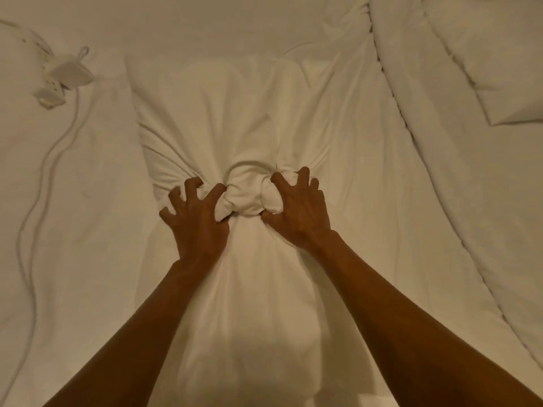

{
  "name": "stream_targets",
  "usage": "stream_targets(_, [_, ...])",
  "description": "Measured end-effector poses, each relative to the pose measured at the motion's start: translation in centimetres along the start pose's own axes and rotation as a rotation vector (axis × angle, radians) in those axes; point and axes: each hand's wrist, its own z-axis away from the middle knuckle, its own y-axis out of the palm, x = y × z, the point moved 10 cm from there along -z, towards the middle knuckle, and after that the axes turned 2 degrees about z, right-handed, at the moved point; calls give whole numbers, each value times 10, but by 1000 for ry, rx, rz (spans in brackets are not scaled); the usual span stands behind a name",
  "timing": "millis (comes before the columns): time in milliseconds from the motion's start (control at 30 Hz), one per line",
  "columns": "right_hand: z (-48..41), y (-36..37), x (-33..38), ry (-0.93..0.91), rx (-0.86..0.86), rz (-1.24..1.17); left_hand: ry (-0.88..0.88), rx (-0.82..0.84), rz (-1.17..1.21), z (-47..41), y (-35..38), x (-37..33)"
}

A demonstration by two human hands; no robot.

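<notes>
Both left hand [197,221] and right hand [299,208] claw bunched cloth [246,186], fingers [302,176] spread; fingertips hidden.

Dim, warm yellowish light turns the whole bed [88,201] beige. A soft, broad shadow lies on the near end of the white cloth [249,362], between the forearms [396,304], which look dark and flat. Folds in the duvet [440,142] at the right cast gentle shadows. Detail is soft and slightly smeared throughout. The wide lens bows the duvet's edge outward toward the right border.
</notes>
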Motion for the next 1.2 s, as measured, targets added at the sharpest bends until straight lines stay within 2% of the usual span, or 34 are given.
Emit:
stream_targets(100, [18, -21, 0, 38, 9, 14, 32, 30, 112, 7, -10, -10])
stream_targets(200, [48, -37, -11, 121, 42, 20, 81, 147, 171, 21, -7, -20])
stream_targets(333, [93, -28, -35, 248, 110, 18, 150, 200, 127, 39, 0, -22])
stream_targets(433, [107, -15, -52, 308, 184, -21, 138, 251, 127, 45, 4, -10])
stream_targets(567, [117, -6, -65, 316, 311, -150, 105, 416, 153, 48, 7, 1])
stream_targets(700, [113, -17, -62, 256, 354, -179, 141, 498, 186, 40, 0, -15])
stream_targets(833, [111, 2, -55, 202, 484, -130, 227, 690, 104, 43, 26, -18])
stream_targets(900, [109, 17, -58, 223, 500, -81, 225, 678, 71, 41, 39, -12])
stream_targets(1000, [104, 36, -64, 249, 506, -52, 236, 565, -15, 35, 47, -11])
stream_targets(1200, [95, 57, -66, 260, 457, -119, 292, 595, -52, 30, 70, -15])
